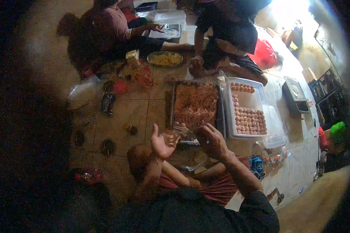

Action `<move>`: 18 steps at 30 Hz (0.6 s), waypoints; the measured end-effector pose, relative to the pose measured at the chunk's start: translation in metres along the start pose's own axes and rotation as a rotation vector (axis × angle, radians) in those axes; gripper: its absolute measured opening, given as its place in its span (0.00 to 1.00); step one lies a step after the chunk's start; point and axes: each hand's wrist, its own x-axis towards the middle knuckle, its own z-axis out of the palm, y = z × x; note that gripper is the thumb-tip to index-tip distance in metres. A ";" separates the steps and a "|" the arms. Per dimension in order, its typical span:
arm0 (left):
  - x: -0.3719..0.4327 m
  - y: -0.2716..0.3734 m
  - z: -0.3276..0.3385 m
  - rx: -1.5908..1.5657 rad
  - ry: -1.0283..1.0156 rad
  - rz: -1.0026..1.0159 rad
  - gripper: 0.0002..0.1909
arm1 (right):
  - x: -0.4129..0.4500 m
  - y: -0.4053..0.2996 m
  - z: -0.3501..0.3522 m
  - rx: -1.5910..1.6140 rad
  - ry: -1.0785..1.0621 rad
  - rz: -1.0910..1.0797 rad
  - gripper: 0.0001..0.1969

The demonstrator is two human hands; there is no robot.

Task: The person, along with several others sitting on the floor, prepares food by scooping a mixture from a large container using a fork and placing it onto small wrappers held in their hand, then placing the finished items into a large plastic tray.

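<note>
My left hand [164,143] is raised palm up, thumb apart, its fingers blurred over the near edge of a tray. Just right of it, my right hand [212,140] has its fingers bent together. Something thin and blurred lies between the hands; I cannot tell whether the right fingers grip it. Beneath and beyond them, a large rectangular tray [222,116] is filled with a brown, crumbly food mixture [196,102]. To its right stands a white plastic tub [248,100] holding rows of round brown balls [250,121].
Two people sit across the floor; one person's hand [197,62] is beyond the tray. A bowl of yellowish food [165,59], a red plastic bag [262,55] and a lidded dark container [294,93] stand around. Dark bottle-like item [107,102] lies left. Light is dim there.
</note>
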 end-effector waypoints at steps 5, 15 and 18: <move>0.002 -0.015 -0.003 -0.048 0.005 0.039 0.47 | -0.031 -0.027 0.035 -0.395 0.037 0.054 0.21; 0.011 -0.021 -0.028 0.046 0.117 0.105 0.46 | -0.035 -0.026 0.051 -0.360 0.000 -0.002 0.20; 0.000 -0.013 -0.029 0.070 0.069 0.124 0.46 | -0.030 -0.021 0.044 -0.431 -0.077 -0.036 0.21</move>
